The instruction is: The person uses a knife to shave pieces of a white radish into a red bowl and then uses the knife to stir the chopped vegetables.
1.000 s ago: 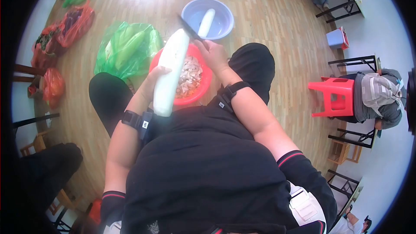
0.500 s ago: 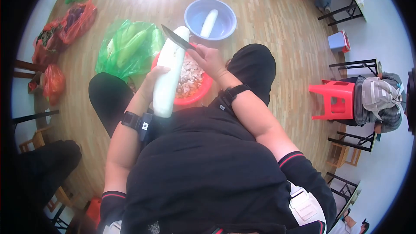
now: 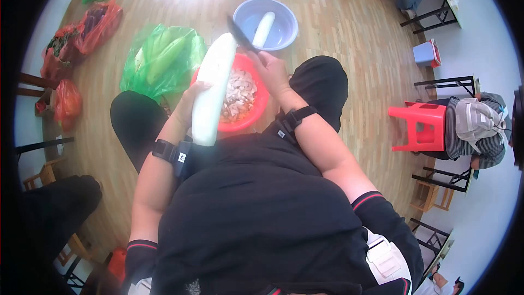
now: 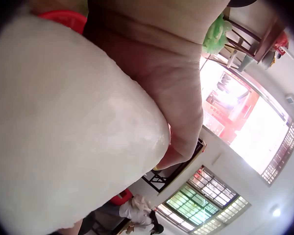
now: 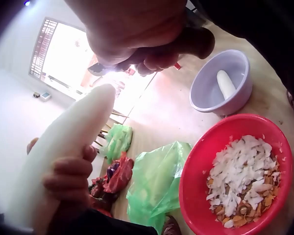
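My left hand (image 3: pixel 192 98) grips a long peeled white radish (image 3: pixel 214 84), held slanting over a red basin (image 3: pixel 261 104) full of peelings and chips. The left wrist view is filled by the radish (image 4: pixel 63 137) and my palm (image 4: pixel 166 83). My right hand (image 3: pixel 272 71) grips a dark knife (image 3: pixel 240 34) by its handle (image 5: pixel 186 44), blade near the radish's far tip (image 5: pixel 95 105). From the right wrist view, fingers of my left hand (image 5: pixel 63 178) curl round the radish and the red basin (image 5: pixel 196 166) lies below.
A lilac basin (image 3: pixel 284 19) with another peeled radish (image 3: pixel 263 28) sits beyond the red one. Green bags of vegetables (image 3: pixel 161 57) lie left, red bags (image 3: pixel 93 30) farther left. A red stool (image 3: pixel 417 123) and a seated person (image 3: pixel 475 125) are at right.
The knife has swung from lying across the radish's upper end back out past its tip. The radish is still held at the same slant.
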Demonstrator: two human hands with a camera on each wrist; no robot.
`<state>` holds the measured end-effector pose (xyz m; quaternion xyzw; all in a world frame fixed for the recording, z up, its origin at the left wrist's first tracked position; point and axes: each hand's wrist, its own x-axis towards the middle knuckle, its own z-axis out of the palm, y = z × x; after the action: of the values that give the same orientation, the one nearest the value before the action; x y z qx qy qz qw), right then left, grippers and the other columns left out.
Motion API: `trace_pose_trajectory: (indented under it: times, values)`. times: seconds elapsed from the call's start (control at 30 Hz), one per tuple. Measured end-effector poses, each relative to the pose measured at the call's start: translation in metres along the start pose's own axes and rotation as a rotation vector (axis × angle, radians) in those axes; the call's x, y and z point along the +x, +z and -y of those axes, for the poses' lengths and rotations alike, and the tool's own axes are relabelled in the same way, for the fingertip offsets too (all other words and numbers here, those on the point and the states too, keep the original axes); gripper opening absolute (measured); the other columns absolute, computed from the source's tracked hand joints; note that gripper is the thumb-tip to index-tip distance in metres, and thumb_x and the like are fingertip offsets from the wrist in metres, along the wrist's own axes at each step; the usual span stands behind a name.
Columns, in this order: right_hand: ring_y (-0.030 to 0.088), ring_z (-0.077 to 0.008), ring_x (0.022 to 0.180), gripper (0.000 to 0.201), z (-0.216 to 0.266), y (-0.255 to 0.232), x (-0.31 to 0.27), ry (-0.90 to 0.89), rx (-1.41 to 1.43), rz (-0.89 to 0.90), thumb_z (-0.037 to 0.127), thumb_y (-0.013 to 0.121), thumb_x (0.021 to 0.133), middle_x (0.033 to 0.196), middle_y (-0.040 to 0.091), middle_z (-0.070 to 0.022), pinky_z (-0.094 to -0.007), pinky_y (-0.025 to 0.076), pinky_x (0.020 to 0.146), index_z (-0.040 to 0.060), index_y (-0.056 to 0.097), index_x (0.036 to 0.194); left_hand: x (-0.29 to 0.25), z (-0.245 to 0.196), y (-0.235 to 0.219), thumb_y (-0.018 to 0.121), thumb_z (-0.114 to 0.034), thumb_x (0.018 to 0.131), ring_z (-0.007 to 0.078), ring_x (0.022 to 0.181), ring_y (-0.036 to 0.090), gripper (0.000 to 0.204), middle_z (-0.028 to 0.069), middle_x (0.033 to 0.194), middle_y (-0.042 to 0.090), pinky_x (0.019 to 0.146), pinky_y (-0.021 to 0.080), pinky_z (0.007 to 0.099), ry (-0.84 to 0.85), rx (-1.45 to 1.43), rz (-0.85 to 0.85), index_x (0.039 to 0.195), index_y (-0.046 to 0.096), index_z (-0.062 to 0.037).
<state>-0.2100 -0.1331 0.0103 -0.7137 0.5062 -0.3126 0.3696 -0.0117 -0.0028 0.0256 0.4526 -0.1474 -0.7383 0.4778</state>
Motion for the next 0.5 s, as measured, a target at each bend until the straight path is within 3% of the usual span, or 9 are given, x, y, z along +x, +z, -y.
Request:
trace_pose_trajectory:
  times: [0.07,0.17,0.2,0.3,0.5]
  values:
    - [0.058,-0.0330,0.057,0.044,0.012,0.000,-0.005,-0.126,-0.038,0.132,0.045,0.059,0.088,0.060,0.057,-0.0169,-0.0391,0.044,0.055,0.0035,0.059,0.071,0.001,0.000,0.000,0.059,-0.038,0.075,0.0213,0.064,0.063,0.057,0.0148,0.083,0.063,0.060,0.055,0.0305,0.006,-0.022,0.016,0.113,0.053,0.0044]
    - [0.058,-0.0338,0.057,0.043,0.009,0.004,-0.004,-0.121,-0.055,0.079,0.042,0.061,0.088,0.061,0.057,-0.0174,-0.0392,0.044,0.055,0.0035,0.058,0.070,-0.002,0.001,0.003,0.059,-0.038,0.076,0.0224,0.062,0.064,0.056,0.0154,0.083,0.063,0.058,0.056,0.0312,0.059,-0.027,-0.019,0.111,0.053,0.0052]
    - [0.059,-0.0345,0.060,0.044,0.010,-0.001,-0.002,-0.011,-0.071,0.110,0.045,0.059,0.088,0.063,0.059,-0.0175,-0.0406,0.045,0.056,0.0038,0.059,0.071,-0.004,-0.001,0.003,0.058,-0.038,0.077,0.0232,0.061,0.064,0.056,0.0157,0.082,0.063,0.057,0.056,0.0315,0.049,-0.038,0.015,0.111,0.053,0.0058]
    - [0.060,-0.0347,0.062,0.047,0.000,0.000,0.002,0.012,-0.218,0.064,0.048,0.055,0.089,0.063,0.060,-0.0170,-0.0418,0.045,0.058,0.0040,0.060,0.071,-0.005,-0.001,0.002,0.059,-0.038,0.077,0.0246,0.059,0.065,0.056,0.0160,0.080,0.063,0.054,0.056,0.0317,0.041,-0.045,0.025,0.110,0.053,0.0067]
    - [0.060,-0.0338,0.061,0.048,0.010,-0.006,-0.002,0.047,-0.158,0.086,0.049,0.054,0.089,0.062,0.060,-0.0154,-0.0425,0.046,0.058,0.0049,0.061,0.072,-0.009,0.000,0.000,0.059,-0.039,0.077,0.0249,0.057,0.065,0.056,0.0158,0.079,0.063,0.052,0.055,0.0313,0.051,-0.051,-0.043,0.110,0.053,0.0065]
